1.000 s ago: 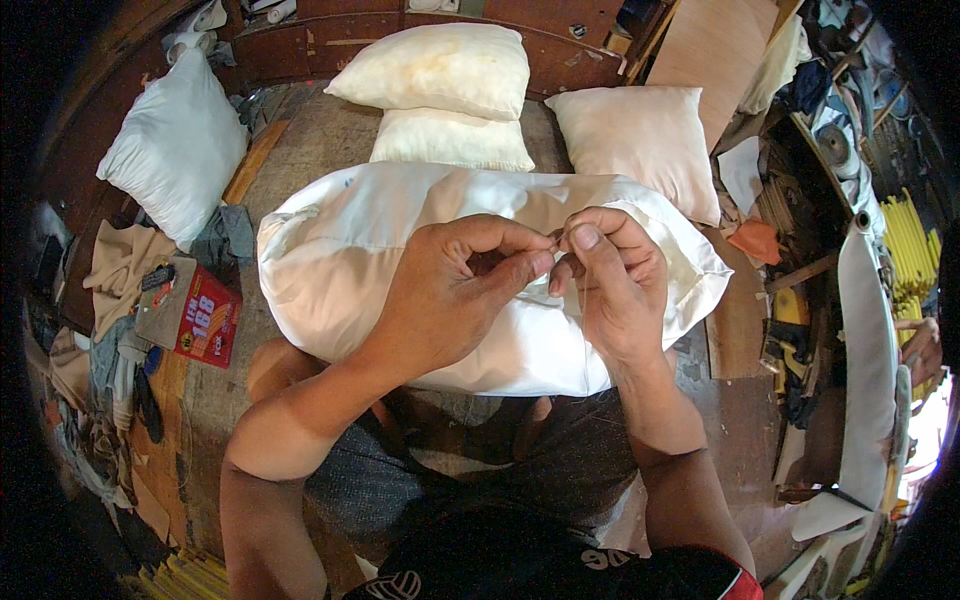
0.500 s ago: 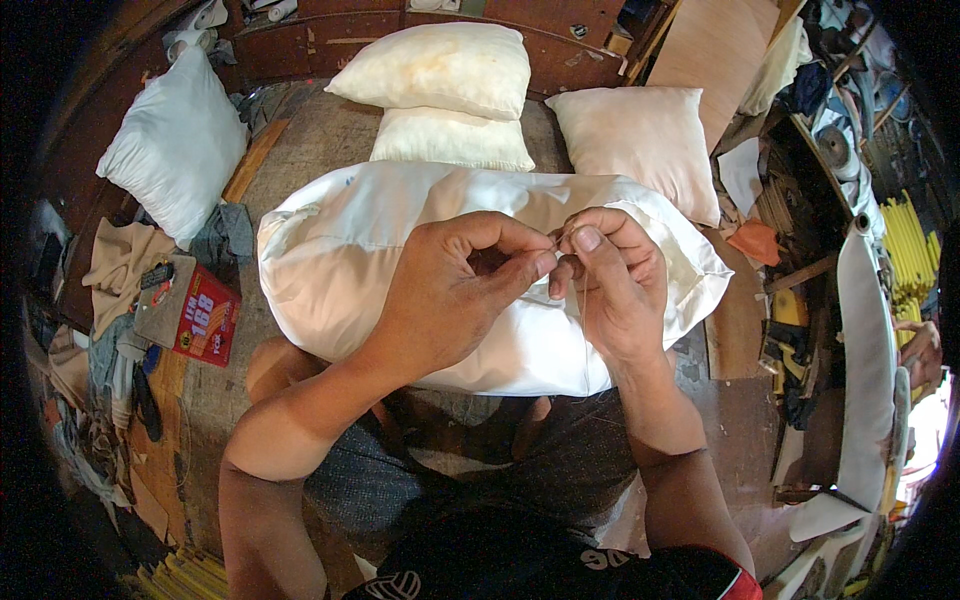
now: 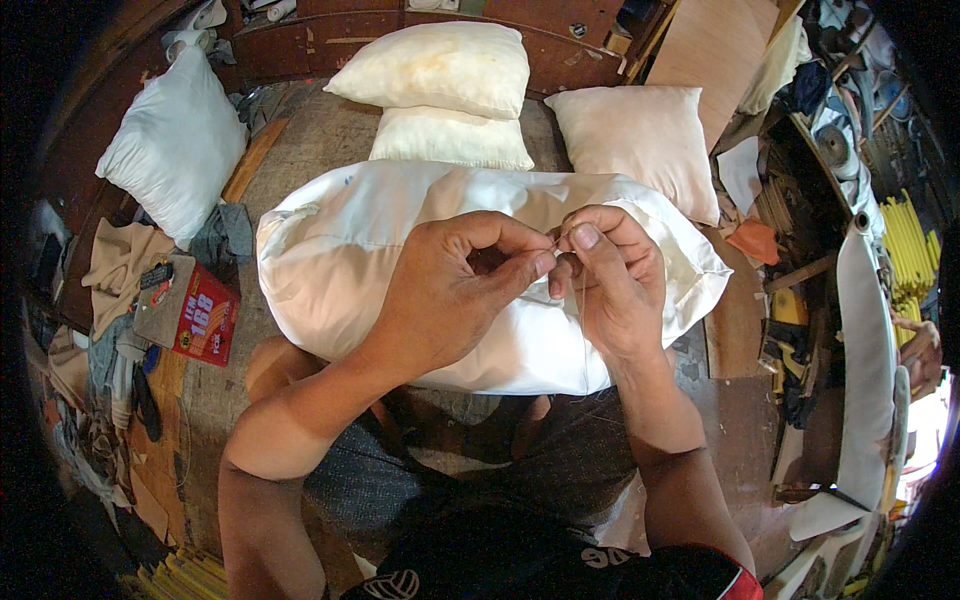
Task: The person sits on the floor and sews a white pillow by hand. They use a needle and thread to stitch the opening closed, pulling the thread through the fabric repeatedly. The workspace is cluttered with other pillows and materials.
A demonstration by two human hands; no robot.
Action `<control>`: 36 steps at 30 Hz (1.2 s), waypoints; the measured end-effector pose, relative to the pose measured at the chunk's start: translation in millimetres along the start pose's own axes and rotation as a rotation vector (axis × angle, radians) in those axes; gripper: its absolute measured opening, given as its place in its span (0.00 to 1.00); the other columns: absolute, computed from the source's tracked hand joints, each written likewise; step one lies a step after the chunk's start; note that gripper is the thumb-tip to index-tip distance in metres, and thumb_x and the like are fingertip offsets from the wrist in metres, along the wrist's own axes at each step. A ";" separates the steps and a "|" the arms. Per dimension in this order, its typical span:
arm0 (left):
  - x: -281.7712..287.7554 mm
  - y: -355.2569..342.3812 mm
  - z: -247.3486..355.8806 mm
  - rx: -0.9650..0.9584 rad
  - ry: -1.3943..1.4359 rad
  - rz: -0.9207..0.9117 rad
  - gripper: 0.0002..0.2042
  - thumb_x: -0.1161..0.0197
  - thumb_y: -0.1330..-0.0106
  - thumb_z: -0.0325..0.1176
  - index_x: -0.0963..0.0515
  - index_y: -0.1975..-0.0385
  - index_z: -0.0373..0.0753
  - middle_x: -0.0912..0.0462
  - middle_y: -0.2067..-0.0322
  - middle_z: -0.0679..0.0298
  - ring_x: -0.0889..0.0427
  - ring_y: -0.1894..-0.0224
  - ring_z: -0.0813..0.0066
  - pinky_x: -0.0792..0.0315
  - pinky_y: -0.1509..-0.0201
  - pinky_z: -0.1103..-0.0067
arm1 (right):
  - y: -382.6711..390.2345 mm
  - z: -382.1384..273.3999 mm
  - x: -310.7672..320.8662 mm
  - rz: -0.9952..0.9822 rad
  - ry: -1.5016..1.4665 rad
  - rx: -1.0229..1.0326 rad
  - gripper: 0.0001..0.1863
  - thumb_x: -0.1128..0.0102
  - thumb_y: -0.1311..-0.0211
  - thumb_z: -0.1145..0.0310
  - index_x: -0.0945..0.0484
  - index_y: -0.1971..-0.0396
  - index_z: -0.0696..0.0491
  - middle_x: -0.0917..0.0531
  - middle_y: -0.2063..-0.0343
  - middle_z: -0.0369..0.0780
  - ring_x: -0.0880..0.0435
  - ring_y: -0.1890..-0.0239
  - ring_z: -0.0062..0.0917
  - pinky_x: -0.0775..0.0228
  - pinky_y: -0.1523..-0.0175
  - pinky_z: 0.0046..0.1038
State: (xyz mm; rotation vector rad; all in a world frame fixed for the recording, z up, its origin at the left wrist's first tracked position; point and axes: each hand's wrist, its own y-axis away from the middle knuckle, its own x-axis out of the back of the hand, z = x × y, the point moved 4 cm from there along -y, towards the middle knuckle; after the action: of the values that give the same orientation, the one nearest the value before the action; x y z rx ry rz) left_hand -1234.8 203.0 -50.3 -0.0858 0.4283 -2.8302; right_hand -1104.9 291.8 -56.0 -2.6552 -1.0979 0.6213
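Both hands meet in front of me, over a large white stuffed cushion (image 3: 330, 290) that lies across my lap. My left hand (image 3: 455, 285) is closed in a pinch, thumb against forefinger, on something too fine to name. My right hand (image 3: 620, 275) pinches a thin pale thread (image 3: 585, 335), which hangs down over the cushion's front side. The fingertips of the two hands nearly touch, and a fine line shows between them. Whether a needle is there I cannot tell. Folds of loose cover fabric show at the cushion's right end.
Beyond the cushion lie two stacked cream pillows (image 3: 430, 65), with a beige pillow (image 3: 635, 145) to their right. A white pillow (image 3: 175, 145) leans at the left, near a red printed board (image 3: 208, 315) and cloth scraps. Rolls, boards and yellow strips (image 3: 905, 250) crowd the right side.
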 end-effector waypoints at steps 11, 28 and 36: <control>0.5 -0.4 1.9 -0.006 -0.038 -0.002 0.07 0.34 0.40 0.28 0.19 0.66 0.32 0.16 0.69 0.65 0.24 0.67 0.87 0.29 0.63 0.87 | -0.3 0.2 0.9 0.000 0.002 -0.010 0.10 0.46 0.34 0.70 0.26 0.62 0.62 0.20 0.70 0.41 0.23 0.75 0.20 0.29 0.71 0.20; 0.6 -0.1 2.7 0.011 -0.015 0.000 0.07 0.34 0.40 0.28 0.19 0.66 0.31 0.16 0.69 0.64 0.23 0.66 0.86 0.29 0.62 0.87 | 0.9 -0.1 1.6 0.035 0.042 0.013 0.09 0.44 0.36 0.72 0.24 0.62 0.63 0.20 0.70 0.42 0.22 0.76 0.19 0.29 0.71 0.20; 0.9 -0.1 3.3 -0.005 -0.027 -0.011 0.07 0.34 0.40 0.28 0.19 0.66 0.32 0.16 0.68 0.64 0.24 0.67 0.86 0.29 0.62 0.87 | 1.0 -0.4 1.8 0.031 0.036 0.026 0.09 0.44 0.36 0.72 0.24 0.62 0.63 0.19 0.70 0.42 0.22 0.75 0.19 0.28 0.70 0.20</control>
State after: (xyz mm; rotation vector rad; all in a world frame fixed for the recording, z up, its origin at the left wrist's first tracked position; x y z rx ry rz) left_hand -1235.4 201.9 -47.1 -0.1274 0.4298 -2.8355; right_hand -1103.0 292.4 -56.5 -2.6558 -1.0334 0.5865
